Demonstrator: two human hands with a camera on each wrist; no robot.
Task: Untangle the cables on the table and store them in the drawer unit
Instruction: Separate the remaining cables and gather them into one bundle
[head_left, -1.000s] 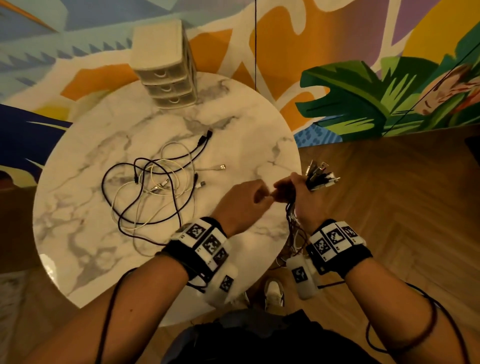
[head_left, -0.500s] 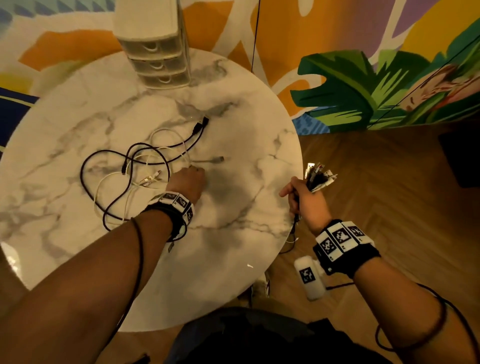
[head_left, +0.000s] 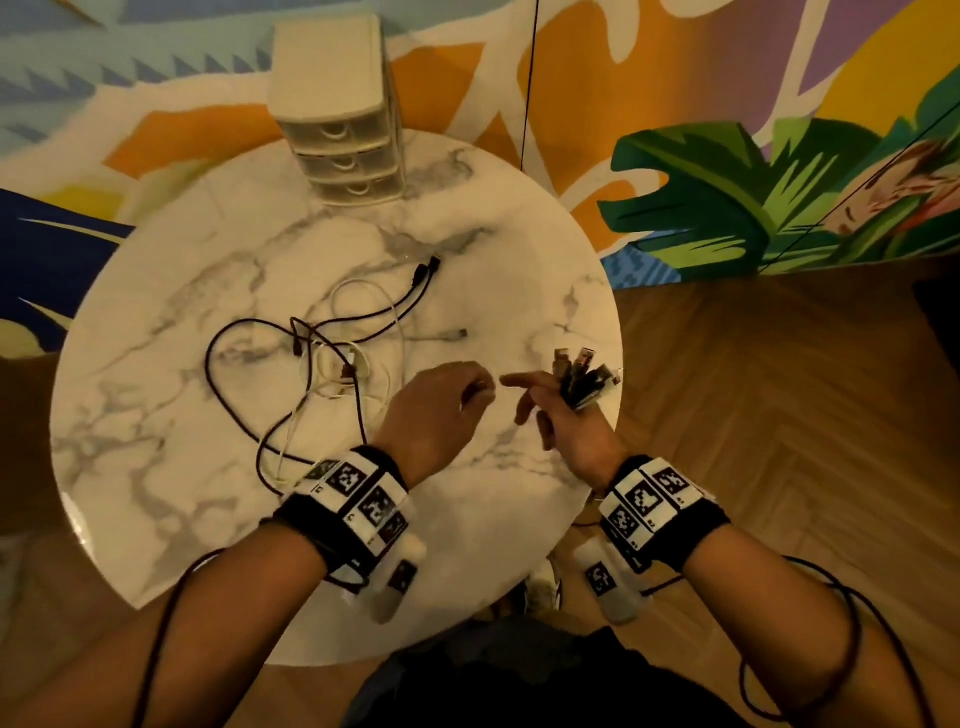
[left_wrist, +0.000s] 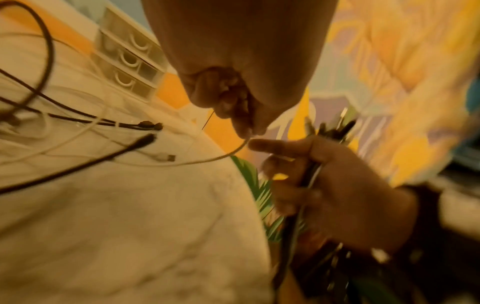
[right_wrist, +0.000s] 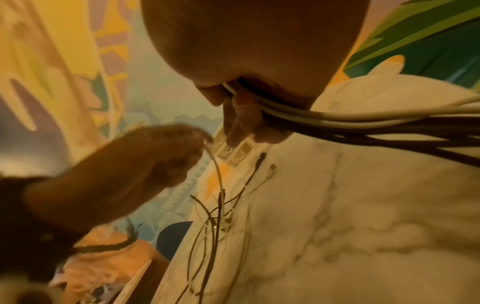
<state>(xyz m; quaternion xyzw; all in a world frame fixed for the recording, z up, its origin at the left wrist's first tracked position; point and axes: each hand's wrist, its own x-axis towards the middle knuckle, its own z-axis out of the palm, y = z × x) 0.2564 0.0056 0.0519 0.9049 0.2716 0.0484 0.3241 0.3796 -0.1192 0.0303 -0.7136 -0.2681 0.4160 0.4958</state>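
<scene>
A tangle of black and white cables (head_left: 332, 364) lies left of centre on the round marble table (head_left: 197, 525). My left hand (head_left: 475, 387) hovers over the table's right part and pinches the end of a thin white cable (left_wrist: 207, 160) that trails back to the tangle. Just to its right, my right hand (head_left: 558, 402) grips a bundle of cables (head_left: 582, 379), plugs pointing up, the rest hanging past the table edge. Its index finger (left_wrist: 272, 146) points at the pinched end. The white drawer unit (head_left: 337, 109) stands at the table's far edge, all drawers closed.
A loose white plug (head_left: 460, 332) lies on the marble just beyond my left hand. A painted mural wall rises behind the table. Wooden floor (head_left: 779, 415) lies to the right, beyond the table's right edge, which passes close by my right hand.
Half a second ago my left hand was down on the tangle. It has come back right toward the right hand with a white cable end pinched. The right hand's index finger now points out.
</scene>
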